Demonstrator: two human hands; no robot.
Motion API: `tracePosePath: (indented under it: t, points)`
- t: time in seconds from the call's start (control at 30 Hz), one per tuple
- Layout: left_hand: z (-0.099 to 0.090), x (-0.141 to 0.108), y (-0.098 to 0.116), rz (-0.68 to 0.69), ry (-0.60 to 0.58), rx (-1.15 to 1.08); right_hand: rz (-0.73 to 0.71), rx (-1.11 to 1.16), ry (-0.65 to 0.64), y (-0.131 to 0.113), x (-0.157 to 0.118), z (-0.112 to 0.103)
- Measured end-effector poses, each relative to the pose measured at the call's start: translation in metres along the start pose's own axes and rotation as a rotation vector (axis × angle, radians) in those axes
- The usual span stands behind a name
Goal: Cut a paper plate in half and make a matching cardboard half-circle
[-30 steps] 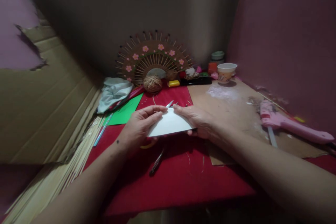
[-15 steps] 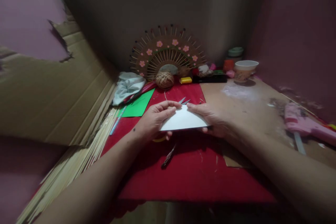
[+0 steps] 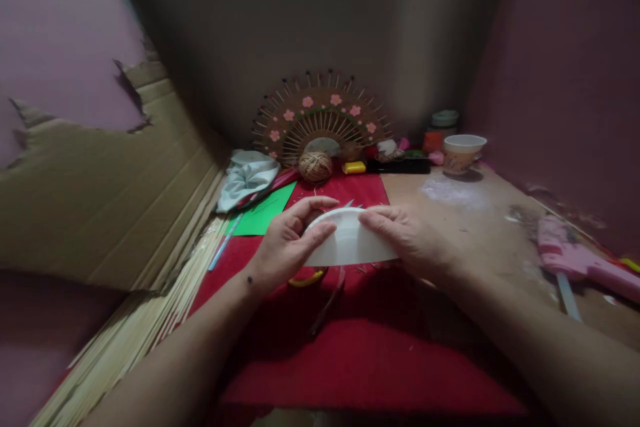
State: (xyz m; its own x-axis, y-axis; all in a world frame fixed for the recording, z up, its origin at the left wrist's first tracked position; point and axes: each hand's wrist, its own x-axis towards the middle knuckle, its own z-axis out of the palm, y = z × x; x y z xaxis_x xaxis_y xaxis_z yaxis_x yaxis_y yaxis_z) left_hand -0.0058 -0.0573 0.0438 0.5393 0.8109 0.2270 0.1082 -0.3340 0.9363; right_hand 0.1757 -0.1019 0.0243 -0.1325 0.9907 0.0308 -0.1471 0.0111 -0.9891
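Observation:
A white half-round piece (image 3: pixel 345 243), which looks like stiff paper or card, is held between my two hands above the red cloth (image 3: pixel 380 367). My left hand (image 3: pixel 293 237) pinches its left end, thumb on the near face. At the right end my right hand (image 3: pixel 400 233) grips it with the thumb near the top edge. The piece bows into a curve. Behind and under it lie scissors, with a yellow handle loop (image 3: pixel 307 279) and blade tips showing. A thin dark tool (image 3: pixel 327 307), blurred, rests on the cloth below.
Thin wooden sticks (image 3: pixel 145 333) and a cardboard sheet (image 3: pixel 115 207) line the left. Green paper (image 3: pixel 265 213), a twine ball (image 3: pixel 315 165) and a flower-decorated stick fan (image 3: pixel 320 113) stand behind. On the right are a paper cup (image 3: pixel 463 155) and a pink glue gun (image 3: pixel 580 257).
The white piece has gone from fairly flat to a bowed, more upright curve, its near face now showing. Both hands still hold its ends. The whole view has shifted slightly.

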Motion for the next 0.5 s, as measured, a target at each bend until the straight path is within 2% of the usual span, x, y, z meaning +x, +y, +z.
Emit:
tracePosePath:
  t: [0.1, 0.3, 0.5]
  points:
    - [-0.002, -0.003, 0.003, 0.050, 0.010, 0.068, -0.072, -0.077, 0.006, -0.002, -0.003, 0.000]
    - [-0.006, -0.005, 0.005, 0.038, -0.052, 0.074, -0.160, -0.118, -0.058, -0.010, -0.007, 0.000]
    - [-0.007, -0.006, 0.010, 0.014, -0.105, 0.087, -0.132, -0.118, -0.051, -0.009, -0.008, 0.001]
